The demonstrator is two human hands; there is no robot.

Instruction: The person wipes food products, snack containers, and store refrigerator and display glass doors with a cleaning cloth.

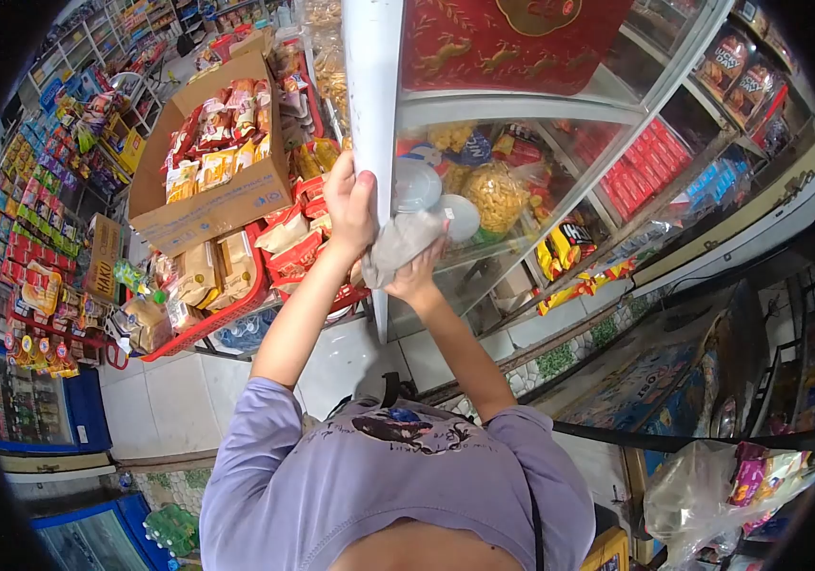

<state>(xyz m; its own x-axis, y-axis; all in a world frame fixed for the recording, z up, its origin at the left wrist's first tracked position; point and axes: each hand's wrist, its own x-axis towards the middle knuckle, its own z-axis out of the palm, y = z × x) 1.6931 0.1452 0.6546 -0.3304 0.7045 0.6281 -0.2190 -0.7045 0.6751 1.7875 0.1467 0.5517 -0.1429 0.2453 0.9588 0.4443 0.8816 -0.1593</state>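
Note:
My left hand (350, 202) is closed around the edge of an upright white frame (374, 105), which borders a glass panel (579, 143). A crumpled grey cloth (400, 246) is in my right hand (417, 274), lying against the lower part of the frame and the glass beside it. The cloth hides some of my right fingers. Behind the glass are round translucent lids (417, 186) and a bag of yellow snacks (495, 197). A red poster (512, 43) with gold figures covers the upper glass.
On the left, a cardboard box (212, 205) of packaged snacks stands above a red basket (222, 324) of bread packs. Shelves on the right hold red boxes (631, 167). Hanging packets (36, 209) line the far left. White floor tiles (174, 404) lie below.

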